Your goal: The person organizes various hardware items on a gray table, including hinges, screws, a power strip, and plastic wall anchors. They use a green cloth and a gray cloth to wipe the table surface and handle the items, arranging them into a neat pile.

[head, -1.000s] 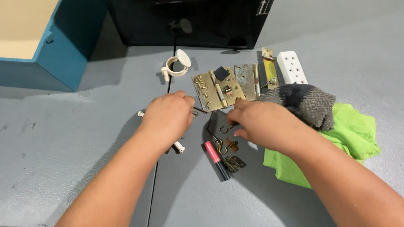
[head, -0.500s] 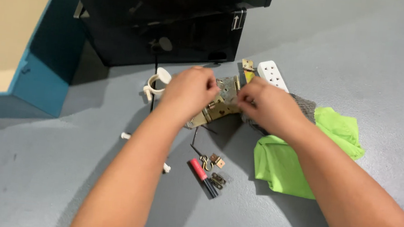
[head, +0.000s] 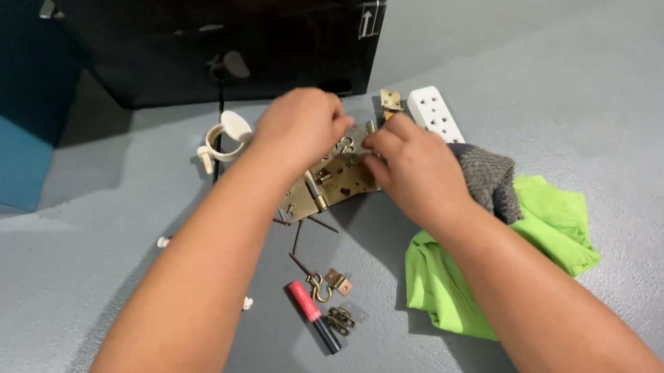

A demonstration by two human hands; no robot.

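On grey floor, head view: both hands now up at brass hinge [head: 331,180] vs. 0.5 s ago. L hand [head: 301,126] & R hand [head: 412,166] fingers curled, pinching its top edge. Red marker [head: 313,316] lies below, apart.
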